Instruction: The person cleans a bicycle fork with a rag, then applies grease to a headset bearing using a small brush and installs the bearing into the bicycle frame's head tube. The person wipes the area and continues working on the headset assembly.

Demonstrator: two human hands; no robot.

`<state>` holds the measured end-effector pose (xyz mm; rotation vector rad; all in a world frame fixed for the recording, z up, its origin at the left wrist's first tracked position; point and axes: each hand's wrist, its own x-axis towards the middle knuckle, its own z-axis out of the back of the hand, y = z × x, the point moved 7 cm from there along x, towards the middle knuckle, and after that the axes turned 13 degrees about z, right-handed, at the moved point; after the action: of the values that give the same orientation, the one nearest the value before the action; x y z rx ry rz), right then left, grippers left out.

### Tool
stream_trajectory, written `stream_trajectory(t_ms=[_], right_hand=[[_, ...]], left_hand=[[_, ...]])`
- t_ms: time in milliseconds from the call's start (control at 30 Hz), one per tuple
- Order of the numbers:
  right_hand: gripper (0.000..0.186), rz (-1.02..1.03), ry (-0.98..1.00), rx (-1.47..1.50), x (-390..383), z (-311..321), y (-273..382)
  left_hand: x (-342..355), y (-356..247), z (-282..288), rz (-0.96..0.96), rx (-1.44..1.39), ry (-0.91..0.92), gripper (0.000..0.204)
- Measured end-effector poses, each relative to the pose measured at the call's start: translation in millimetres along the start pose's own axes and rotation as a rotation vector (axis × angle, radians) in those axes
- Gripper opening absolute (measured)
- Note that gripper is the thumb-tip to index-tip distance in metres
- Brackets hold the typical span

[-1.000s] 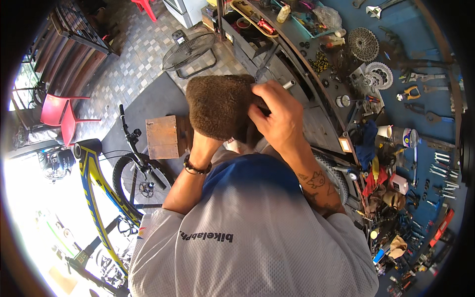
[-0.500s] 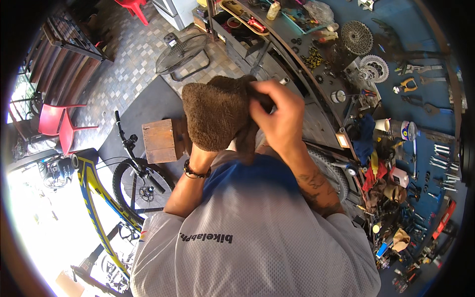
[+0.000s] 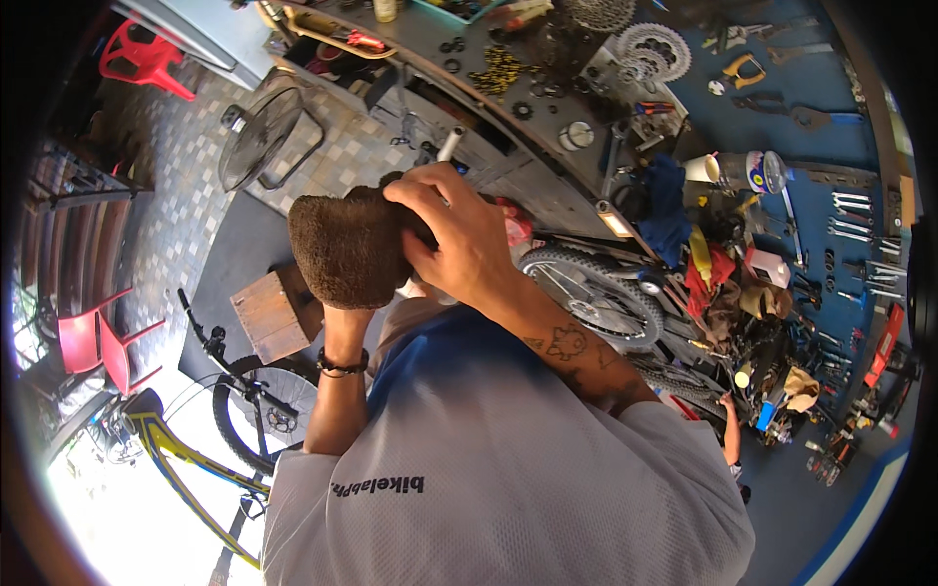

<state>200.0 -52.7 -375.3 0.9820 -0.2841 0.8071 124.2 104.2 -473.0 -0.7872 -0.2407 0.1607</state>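
A brown terry cloth (image 3: 347, 252) is bunched up in front of me, a little left of the middle. It covers my left hand (image 3: 347, 320), so only the base of that hand and the wrist show below it; the fingers are hidden. On the right side of the cloth, my right hand (image 3: 454, 230) has its fingers bent and gripping the cloth's edge. Whether anything lies inside the folds is not visible.
At right, a workbench (image 3: 547, 132) carries gears and small parts beside a blue tool board (image 3: 811, 146). A bicycle wheel (image 3: 596, 293) stands below it. On the left are a wooden box (image 3: 269, 317), a yellow bike frame (image 3: 171, 444), a fan (image 3: 262, 137) and another person's arm (image 3: 730, 430) lower right.
My view has turned and shifted right, so the surroundings sit differently. Both hands and the cloth appear further left; the right hand still grips the cloth's edge.
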Motion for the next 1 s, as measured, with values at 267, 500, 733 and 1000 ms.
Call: stream_trajectory(t_ms=[267,500,733,1000], right_hand=[[0.015,-0.246,-0.046,-0.019,-42,46,-145],[0.013,-0.209,0.058,-0.354,-37,95,-275],[0.010,0.031,0.594,-0.828,-33,76,-337],[0.020,-0.350,0.510,-0.784,-1,149,-420]], left_hand=[[-4,-26,-93,0.312,-0.314,0.032,0.054],[-6,-48,-150,0.616,-1.110,0.078,0.060],[3,-82,-158,0.755,-1.389,0.005,0.055],[-12,-66,-125,0.610,-1.411,-0.108,0.062]])
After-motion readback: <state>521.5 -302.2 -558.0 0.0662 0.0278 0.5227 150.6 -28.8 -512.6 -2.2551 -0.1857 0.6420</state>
